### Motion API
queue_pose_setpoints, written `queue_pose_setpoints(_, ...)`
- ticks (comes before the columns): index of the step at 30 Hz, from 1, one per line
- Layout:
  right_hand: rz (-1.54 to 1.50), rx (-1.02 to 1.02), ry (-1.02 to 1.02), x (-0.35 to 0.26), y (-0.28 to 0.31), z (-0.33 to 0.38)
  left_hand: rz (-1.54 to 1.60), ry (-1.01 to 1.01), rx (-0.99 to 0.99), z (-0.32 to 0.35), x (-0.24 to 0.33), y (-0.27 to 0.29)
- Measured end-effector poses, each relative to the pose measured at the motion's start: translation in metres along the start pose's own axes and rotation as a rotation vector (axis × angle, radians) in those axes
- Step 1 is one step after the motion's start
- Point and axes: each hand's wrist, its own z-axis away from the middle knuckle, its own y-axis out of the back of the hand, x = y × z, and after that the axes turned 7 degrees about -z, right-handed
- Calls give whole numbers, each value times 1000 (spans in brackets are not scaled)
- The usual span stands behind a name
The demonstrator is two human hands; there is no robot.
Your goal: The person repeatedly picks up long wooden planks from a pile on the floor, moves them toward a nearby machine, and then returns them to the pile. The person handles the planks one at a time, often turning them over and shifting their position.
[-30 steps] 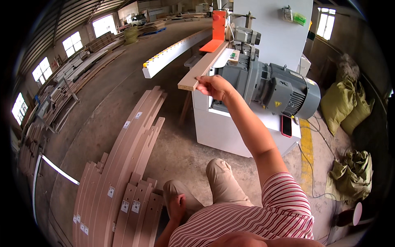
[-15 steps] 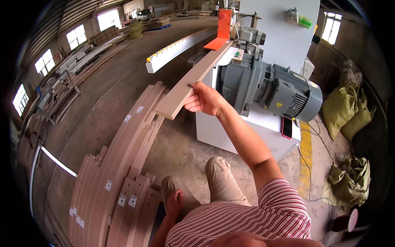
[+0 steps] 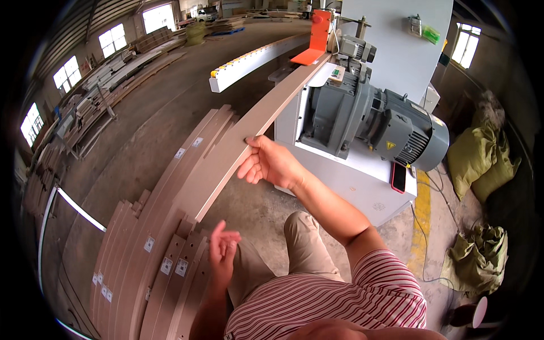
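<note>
A long brown board (image 3: 222,161) slants from the machine down toward me, its near end above the stack of boards on my left. My right hand (image 3: 271,161) grips the board's right edge, thumb on the top face and fingers curled beneath. The far part of the board lies under an orange guard (image 3: 317,37) on the machine. My left hand (image 3: 222,249) is raised beside the board's near end, holding nothing, some fingers stretched out and apart.
Stacked brown boards (image 3: 133,255) with white labels stand low at my left. The grey motor (image 3: 391,127) sits on the white machine base (image 3: 345,181), with a phone (image 3: 399,177) at its edge. A white roller rail (image 3: 255,62) lies beyond. Green sacks (image 3: 476,156) and cables are at right.
The board has come farther out from the machine toward me, my right hand drawing back with it. My left hand has risen from my lap toward the board's near end, its fingers spreading.
</note>
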Motion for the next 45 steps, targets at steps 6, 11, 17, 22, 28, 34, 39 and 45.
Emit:
queue_pose_setpoints(6,48,-113,-84,28,-34,9,296,-167,70,-42,55,-1)
queue_pose_setpoints(11,9,-105,-65,32,-31,5,329,-226,183,-39,58,8)
queue_pose_setpoints(17,-79,41,48,17,-6,-1,249,-242,203,-24,60,17)
queue_pose_setpoints(22,-41,90,55,13,-5,2,268,-217,194,-28,63,15)
queue_pose_setpoints(28,-57,62,95,16,3,1,274,-326,156,-34,52,15)
queue_pose_setpoints(34,-52,52,111,12,8,-7,-194,-247,388,-7,48,45)
queue_pose_setpoints(39,-77,145,172,0,29,-17,-2080,76,617,25,83,58)
queue_pose_setpoints(45,-7,272,253,-14,50,-25,-2433,496,633,40,84,48)
